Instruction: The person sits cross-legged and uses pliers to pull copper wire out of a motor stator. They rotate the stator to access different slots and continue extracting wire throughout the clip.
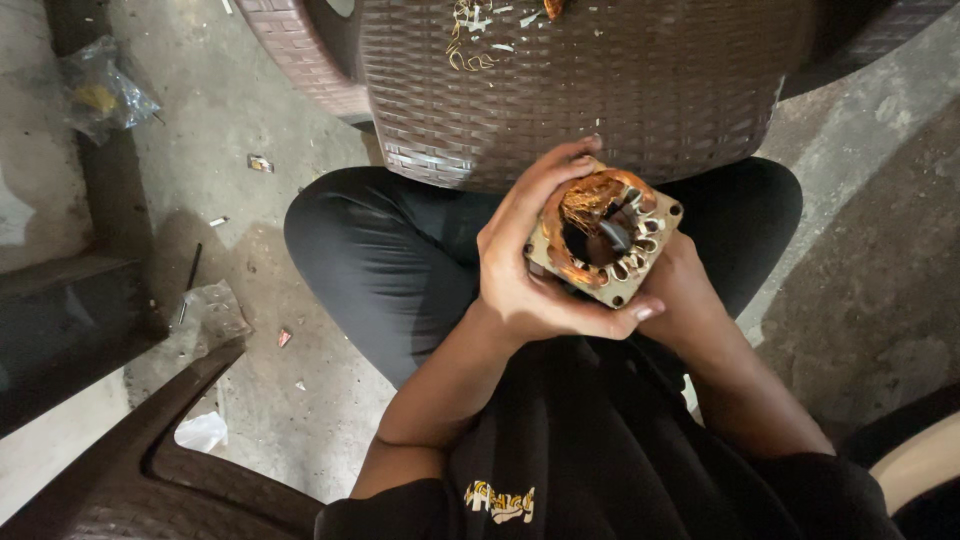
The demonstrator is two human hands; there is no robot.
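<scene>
Both hands clamp the motor stator (604, 238) over the lap: left hand (530, 262) wraps its near side, thumb under the lower edge and fingers curled over the top rim, right hand (688, 290) cups it from beneath, mostly hidden. Likely heavy and rigid, a square laminated steel core with corner holes; hold the outer frame, since the loose copper windings and pale slot liners inside look fragile. Beyond sits a brown woven plastic stool (580, 90) littered with wire scraps (470, 45).
</scene>
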